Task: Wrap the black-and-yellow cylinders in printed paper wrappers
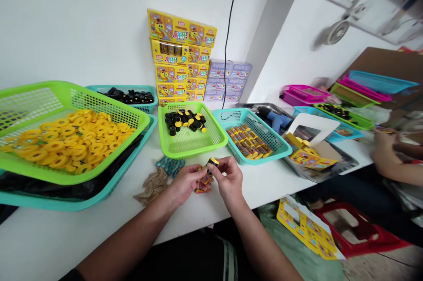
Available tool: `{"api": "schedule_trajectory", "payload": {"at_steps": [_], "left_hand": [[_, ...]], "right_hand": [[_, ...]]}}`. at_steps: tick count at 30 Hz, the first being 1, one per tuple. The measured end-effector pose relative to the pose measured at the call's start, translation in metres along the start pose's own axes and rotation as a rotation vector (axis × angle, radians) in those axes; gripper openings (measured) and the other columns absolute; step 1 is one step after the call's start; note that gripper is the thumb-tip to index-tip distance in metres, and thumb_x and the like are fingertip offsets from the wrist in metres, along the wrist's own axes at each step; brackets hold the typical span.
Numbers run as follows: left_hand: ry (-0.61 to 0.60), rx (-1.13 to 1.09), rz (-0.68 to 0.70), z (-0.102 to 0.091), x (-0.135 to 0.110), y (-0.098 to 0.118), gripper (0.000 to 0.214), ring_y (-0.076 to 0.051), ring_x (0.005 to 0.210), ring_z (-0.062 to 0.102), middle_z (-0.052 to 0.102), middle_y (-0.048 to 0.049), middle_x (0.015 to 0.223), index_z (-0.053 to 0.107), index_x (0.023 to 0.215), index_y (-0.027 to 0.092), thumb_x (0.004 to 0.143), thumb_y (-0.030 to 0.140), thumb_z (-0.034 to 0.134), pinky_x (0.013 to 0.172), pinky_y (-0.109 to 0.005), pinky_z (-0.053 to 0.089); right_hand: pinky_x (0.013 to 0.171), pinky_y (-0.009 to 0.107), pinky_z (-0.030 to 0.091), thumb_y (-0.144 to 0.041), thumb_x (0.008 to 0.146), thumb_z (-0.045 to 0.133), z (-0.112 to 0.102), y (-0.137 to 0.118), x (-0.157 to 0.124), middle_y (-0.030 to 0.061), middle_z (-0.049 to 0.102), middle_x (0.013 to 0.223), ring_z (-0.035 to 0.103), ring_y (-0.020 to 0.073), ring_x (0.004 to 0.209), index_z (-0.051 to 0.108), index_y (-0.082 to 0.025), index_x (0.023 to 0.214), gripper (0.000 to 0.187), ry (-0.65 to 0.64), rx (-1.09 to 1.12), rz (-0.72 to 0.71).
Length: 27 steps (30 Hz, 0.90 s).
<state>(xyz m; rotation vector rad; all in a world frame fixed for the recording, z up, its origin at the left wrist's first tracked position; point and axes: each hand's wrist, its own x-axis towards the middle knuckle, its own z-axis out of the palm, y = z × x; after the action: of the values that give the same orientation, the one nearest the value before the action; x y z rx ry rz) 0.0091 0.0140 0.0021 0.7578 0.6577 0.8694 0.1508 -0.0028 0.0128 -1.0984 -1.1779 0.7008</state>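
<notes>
Right hand (228,180): fingers clamped on small black-and-yellow cap (213,162), near middle of table.
Left hand (186,183): fingers closed on yellow packet (206,178), just beside cap.
Handling: both seem light, stiff; pinch by sides.
Around: white table (99,237); far, green basket (191,155); right, teal basket (254,116).

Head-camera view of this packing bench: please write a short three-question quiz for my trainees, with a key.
1. True or false: the yellow rings lie in a lime-green basket.
2. Which container holds the yellow packets?
A. a teal basket
B. a pink tray
C. a red stool
3. Which hand is nearer the crumpled brown scraps?

Key: 1. True. 2. A. 3. The left hand.
</notes>
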Motion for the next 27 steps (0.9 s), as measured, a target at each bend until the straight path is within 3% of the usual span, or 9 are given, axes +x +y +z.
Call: {"api": "schedule_trajectory", "payload": {"at_steps": [8, 16, 23, 27], "left_hand": [[-0.01, 0.001, 0.016, 0.003, -0.001, 0.008, 0.04, -0.019, 0.065, 0.061, 0.069, -0.0106, 0.077, 0.072, 0.081, 0.009, 0.072, 0.048, 0.074, 0.058, -0.032, 0.051], [-0.011, 0.088, -0.002, -0.004, 0.003, 0.003, 0.036, -0.017, 0.061, 0.063, 0.068, -0.01, 0.075, 0.072, 0.078, 0.008, 0.069, 0.043, 0.079, 0.06, -0.032, 0.053], [0.016, 0.008, -0.039, -0.001, 0.001, 0.001, 0.038, -0.017, 0.058, 0.064, 0.069, -0.0098, 0.072, 0.07, 0.078, 0.008, 0.066, 0.042, 0.083, 0.055, -0.028, 0.05], [0.028, -0.022, -0.047, 0.0, 0.002, -0.001, 0.036, -0.018, 0.057, 0.065, 0.069, -0.0086, 0.072, 0.067, 0.076, 0.011, 0.066, 0.041, 0.082, 0.057, -0.03, 0.051]], "right_hand": [[0.047, 0.023, 0.037, -0.033, 0.067, 0.081, -0.004, 0.002, 0.008, -0.0054, 0.057, 0.06, 0.047, 0.0091, 0.05, 0.057, -0.019, 0.071, 0.029, -0.015, 0.207, 0.244], [0.05, 0.024, 0.04, -0.033, 0.067, 0.08, -0.006, -0.003, 0.005, -0.0053, 0.056, 0.061, 0.049, 0.0102, 0.052, 0.056, -0.02, 0.073, 0.028, -0.019, 0.165, 0.161], [0.059, 0.027, 0.045, -0.029, 0.075, 0.077, -0.007, 0.003, -0.005, -0.0037, 0.056, 0.069, 0.052, 0.0118, 0.06, 0.061, -0.021, 0.087, 0.022, 0.029, -0.18, -0.173], [0.057, 0.026, 0.044, -0.03, 0.075, 0.077, -0.006, 0.004, -0.003, -0.0042, 0.055, 0.067, 0.05, 0.0112, 0.059, 0.06, -0.021, 0.084, 0.021, 0.031, -0.098, -0.088]]}}
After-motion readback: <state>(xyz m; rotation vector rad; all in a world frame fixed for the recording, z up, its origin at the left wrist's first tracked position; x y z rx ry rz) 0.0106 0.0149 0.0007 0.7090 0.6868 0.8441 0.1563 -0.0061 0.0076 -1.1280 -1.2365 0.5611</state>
